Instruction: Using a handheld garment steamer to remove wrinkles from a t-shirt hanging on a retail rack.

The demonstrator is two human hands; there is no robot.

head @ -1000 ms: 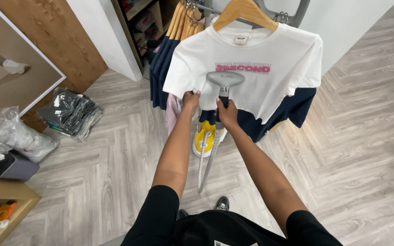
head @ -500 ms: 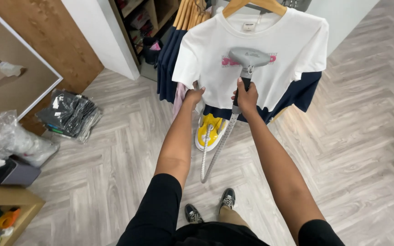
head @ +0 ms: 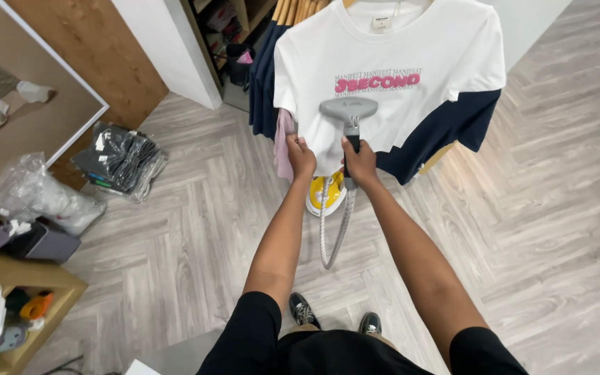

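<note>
Folded dark clothes in plastic (head: pixel 118 160), crumpled clear bag (head: pixel 39 194), wooden shelf (head: pixel 15 278).

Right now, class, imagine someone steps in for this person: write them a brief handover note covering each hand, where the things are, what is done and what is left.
Right hand: gripping the grey steamer head, pressed to the white T-shirt just under its pink print.
Left hand: pinching the shirt's lower edge.
Steamer hose runs down to the yellow and white base on the floor behind the hands.
Done: cannot tell which areas are steamed.
Left: probably the rest of the shirt front; navy garments hang behind.
</note>
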